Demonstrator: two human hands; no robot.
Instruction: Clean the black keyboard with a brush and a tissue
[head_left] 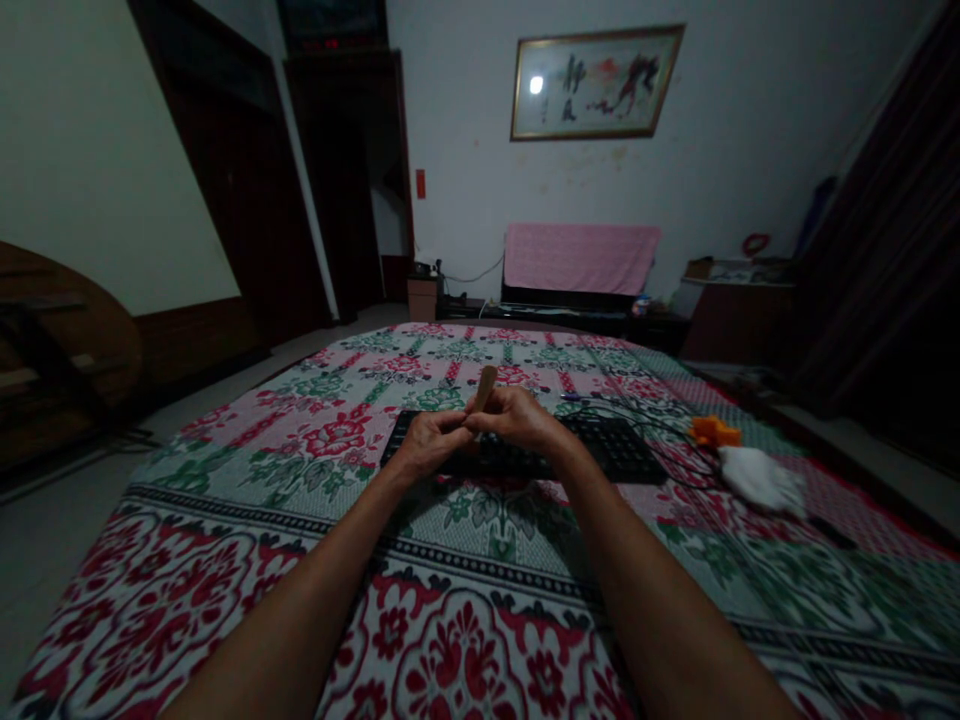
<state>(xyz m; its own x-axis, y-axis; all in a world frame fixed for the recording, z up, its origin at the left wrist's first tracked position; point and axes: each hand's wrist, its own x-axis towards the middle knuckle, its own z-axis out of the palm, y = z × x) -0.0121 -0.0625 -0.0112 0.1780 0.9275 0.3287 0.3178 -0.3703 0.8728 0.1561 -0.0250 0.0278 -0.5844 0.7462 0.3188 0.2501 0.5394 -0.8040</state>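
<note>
Head view: both hands out front, and they meet right over the keyboard (615,450)! The right hand (521,415) has the brown stick (487,384), grasping it between thumb and fingers, its broad end poking up and leaning a little to the right. In from the other side comes the left hand (435,440), fingers bent, fingertips right up against the right hand's at the stick's lower part. Is it gripping as well? I can't tell; the fingers hide that spot, and the stick's bottom end along with it. Nor can I tell whether either hand touches the keys.

The keyboard lies lengthwise across the patterned cloth (465,650), its left part behind the left hand, its right end showing past the right wrist. Over on the right, a black cable (686,462) loops about beside it, a pen (574,397) lies near the far edge, then an orange thing (715,432), with a white bundle (761,480) just in front of that and a small dark object (832,532) near the bundle.

Farther back, a pink towel (581,258) hangs along the wall side, and above it a framed picture (598,82) catches a bright spot of light.
</note>
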